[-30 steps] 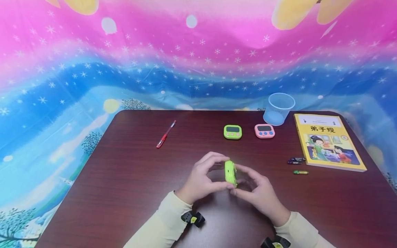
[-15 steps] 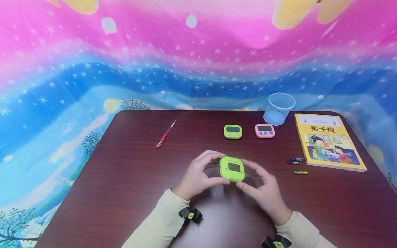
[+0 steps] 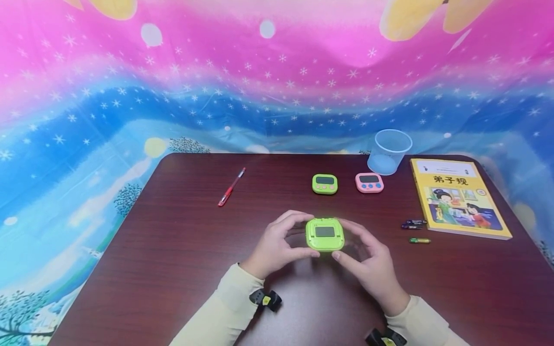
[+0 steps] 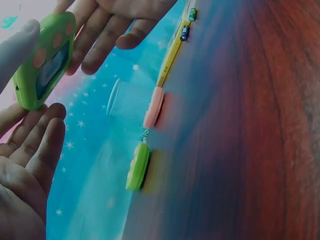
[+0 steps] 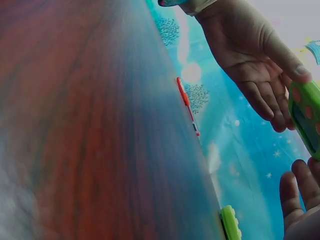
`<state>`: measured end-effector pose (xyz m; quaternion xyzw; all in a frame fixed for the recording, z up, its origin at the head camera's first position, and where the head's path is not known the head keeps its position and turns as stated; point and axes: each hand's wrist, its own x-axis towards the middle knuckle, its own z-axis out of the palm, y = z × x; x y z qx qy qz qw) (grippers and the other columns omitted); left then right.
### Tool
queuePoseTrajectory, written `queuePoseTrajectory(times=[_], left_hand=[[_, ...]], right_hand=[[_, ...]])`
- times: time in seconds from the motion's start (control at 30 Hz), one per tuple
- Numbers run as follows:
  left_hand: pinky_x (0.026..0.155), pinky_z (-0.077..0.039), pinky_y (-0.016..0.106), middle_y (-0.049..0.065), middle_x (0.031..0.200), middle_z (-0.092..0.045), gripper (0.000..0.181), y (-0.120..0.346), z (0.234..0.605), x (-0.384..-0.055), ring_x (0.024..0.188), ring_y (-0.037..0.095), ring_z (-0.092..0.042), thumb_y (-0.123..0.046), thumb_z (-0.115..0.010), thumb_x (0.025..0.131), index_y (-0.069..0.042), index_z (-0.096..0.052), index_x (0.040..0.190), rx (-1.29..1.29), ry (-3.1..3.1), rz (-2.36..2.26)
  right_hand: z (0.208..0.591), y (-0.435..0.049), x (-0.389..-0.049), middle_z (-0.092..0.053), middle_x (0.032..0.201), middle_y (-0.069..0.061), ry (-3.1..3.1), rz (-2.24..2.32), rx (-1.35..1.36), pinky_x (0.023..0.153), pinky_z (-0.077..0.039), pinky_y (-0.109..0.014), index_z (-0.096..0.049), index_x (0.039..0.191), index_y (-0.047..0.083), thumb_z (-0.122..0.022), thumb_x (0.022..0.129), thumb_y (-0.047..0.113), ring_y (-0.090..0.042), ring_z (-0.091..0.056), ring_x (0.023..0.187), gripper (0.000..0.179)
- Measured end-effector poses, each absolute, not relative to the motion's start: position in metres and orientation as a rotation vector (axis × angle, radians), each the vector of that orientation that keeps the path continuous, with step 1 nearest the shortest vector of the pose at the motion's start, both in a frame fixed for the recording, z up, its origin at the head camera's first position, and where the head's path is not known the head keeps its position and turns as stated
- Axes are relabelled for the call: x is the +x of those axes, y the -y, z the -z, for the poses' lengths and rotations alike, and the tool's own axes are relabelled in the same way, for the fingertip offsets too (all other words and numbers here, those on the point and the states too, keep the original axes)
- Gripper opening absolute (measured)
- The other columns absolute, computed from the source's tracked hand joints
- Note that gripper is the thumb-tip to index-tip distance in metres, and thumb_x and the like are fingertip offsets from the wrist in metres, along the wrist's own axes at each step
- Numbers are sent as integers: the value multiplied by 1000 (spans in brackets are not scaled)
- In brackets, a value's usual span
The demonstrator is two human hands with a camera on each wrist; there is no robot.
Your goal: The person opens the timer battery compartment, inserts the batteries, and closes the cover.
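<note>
A lime-green digital timer (image 3: 324, 244) is held up above the table, its back with a grey rectangle turned to the head view. My left hand (image 3: 278, 246) pinches its left side, thumb low and index finger on top. On the other side my right hand (image 3: 371, 262) pinches the right edge between thumb and index finger. The held timer's pink buttons and screen face away, as the timer (image 4: 47, 60) shows in the left wrist view. In the right wrist view the timer (image 5: 306, 112) is cut off by the frame's edge.
Behind the hands lie another green timer (image 3: 324, 184) and a pink timer (image 3: 369, 183). A clear plastic cup (image 3: 385, 161) stands at the back, beside a yellow book (image 3: 459, 199). Dark batteries (image 3: 413, 224), a green battery (image 3: 419, 240) and a red pen (image 3: 231, 188) lie on the table (image 3: 173, 230).
The held timer has turned from edge-on to showing its back to the head view, tilting flatter in the last half second. Both hands stay on it, with small finger shifts.
</note>
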<state>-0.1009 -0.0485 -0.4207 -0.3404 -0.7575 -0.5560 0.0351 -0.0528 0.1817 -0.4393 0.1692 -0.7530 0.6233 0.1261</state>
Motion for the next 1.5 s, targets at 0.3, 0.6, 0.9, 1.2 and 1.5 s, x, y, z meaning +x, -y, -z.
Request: queuePoseTrajectory(times=[0.3, 0.6, 0.9, 1.2, 1.5], left_hand=[[97, -54, 29, 2, 123, -59, 66, 38, 426, -95, 117, 16, -60, -12, -94, 69, -9, -61, 127, -889, 2250, 1802], [99, -54, 30, 3, 120, -57, 66, 25, 428, -84, 115, 16, -58, -15, -95, 67, -9, -58, 121, -744, 2189, 1764], [97, -54, 30, 1, 118, -55, 67, 17, 430, -77, 114, 14, -55, -24, -96, 67, -9, -56, 118, -655, 2286, 1568], [93, -55, 33, 2, 117, -51, 69, 16, 434, -76, 112, 15, -52, -28, -95, 68, -8, -51, 117, -643, 2359, 1497], [90, -57, 31, 2, 116, -51, 66, 23, 431, -84, 107, 14, -54, -20, -95, 68, -8, -50, 116, -803, 2365, 1576]], right_hand=[[439, -177, -50, -65, 130, -14, 2065, -2006, 410, 91, -57, -32, -57, 135, -5, -72, 83, -16, -18, -68, 111, 55], [435, -165, -44, -71, 114, -9, 1918, -2160, 280, 86, -58, -31, -53, 135, -11, -69, 84, -17, -16, -71, 101, 54], [434, -160, -42, -71, 113, -11, 1888, -2230, 150, 83, -59, -31, -52, 137, -9, -69, 85, -17, -18, -72, 99, 56], [438, -162, -45, -71, 115, -9, 1857, -2346, 144, 83, -60, -30, -47, 140, -12, -66, 86, -18, -16, -71, 100, 58], [435, -169, -49, -68, 123, -8, 1858, -2368, 191, 92, -56, -30, -45, 140, -14, -61, 86, -21, -16, -68, 110, 57]])
